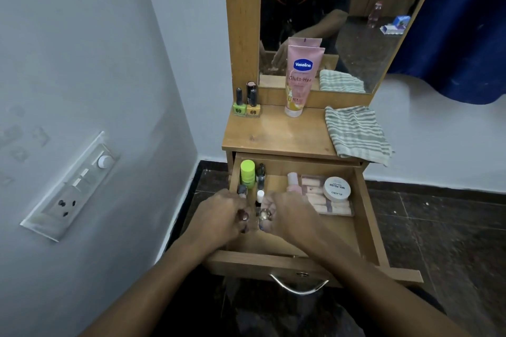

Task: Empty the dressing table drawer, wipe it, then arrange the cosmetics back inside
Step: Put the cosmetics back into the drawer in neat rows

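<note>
The wooden drawer (367, 216) of the dressing table stands pulled open. Both hands reach into its left half. My left hand (219, 216) grips a small dark bottle (243, 217). My right hand (290, 213) grips a small clear bottle (265, 214). Behind the hands stand a lime-green bottle (247, 172), a dark bottle (261, 175) and a white-capped bottle (260, 195). To the right lie a pink bottle (292, 182), a clear box of pink tubes (328, 204) and a round white nail-polish-remover tub (337, 189).
On the table top (273, 137) stand a green nail polish (238, 107), a yellow nail polish (253, 108), a pink Vaseline tube (299, 79) and a striped cloth (356, 134). A mirror (356, 22) rises behind. A wall with a switch plate (74, 186) is close on the left.
</note>
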